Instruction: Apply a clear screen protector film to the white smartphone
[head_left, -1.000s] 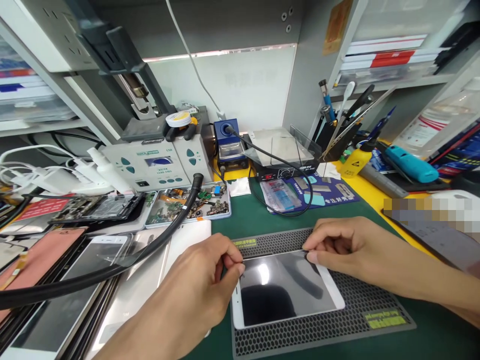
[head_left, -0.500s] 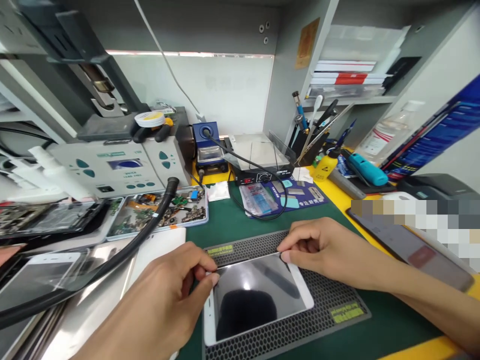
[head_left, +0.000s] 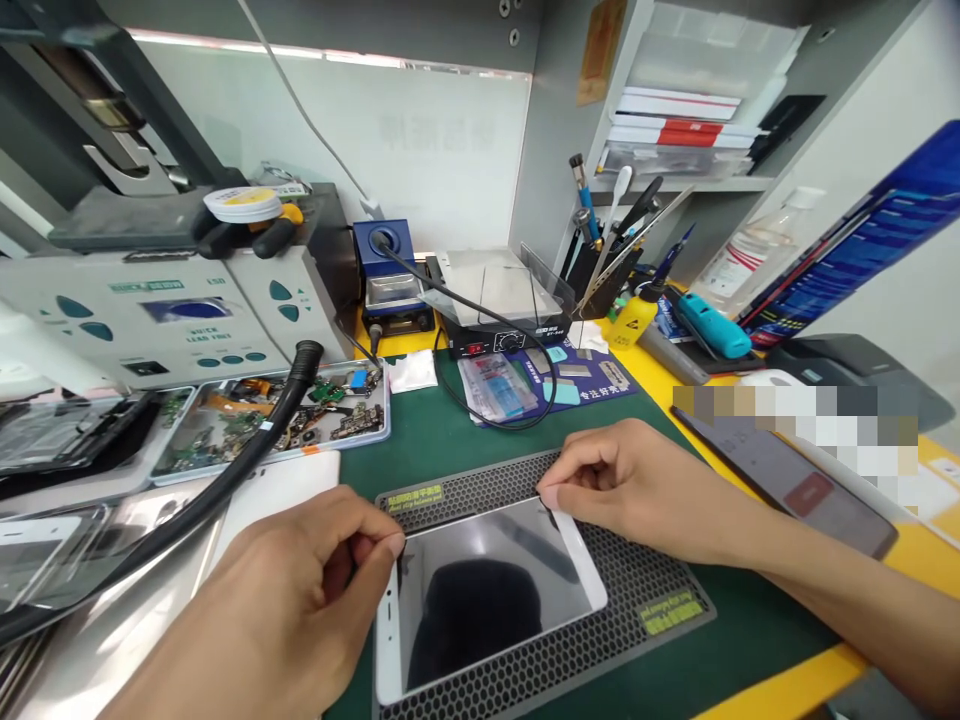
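A white-framed phone point(head_left: 480, 590) with a black glossy screen lies face up on a grey honeycomb mat point(head_left: 630, 585). My left hand point(head_left: 300, 580) pinches thumb and forefinger together at the phone's far left corner. At the far right corner, my right hand point(head_left: 611, 490) makes a similar pinch. A thin dark line runs along the far edge between the two sets of fingertips, and small dark bits show beside them. Whatever is pinched is too thin to make out.
Left stand a tray point(head_left: 382, 435) of small circuit boards, a black hose point(head_left: 247, 485) and a soldering station point(head_left: 187, 310). Behind the mat lie plastic packets point(head_left: 499, 388) near a heating plate point(head_left: 495, 285). On the right, another phone point(head_left: 780, 480) rests near a yellow bottle point(head_left: 636, 318).
The view has shifted, so the bench appears further left and slightly higher. Both hands stay pinched at the phone's far corners, the left fingertips now closer together.
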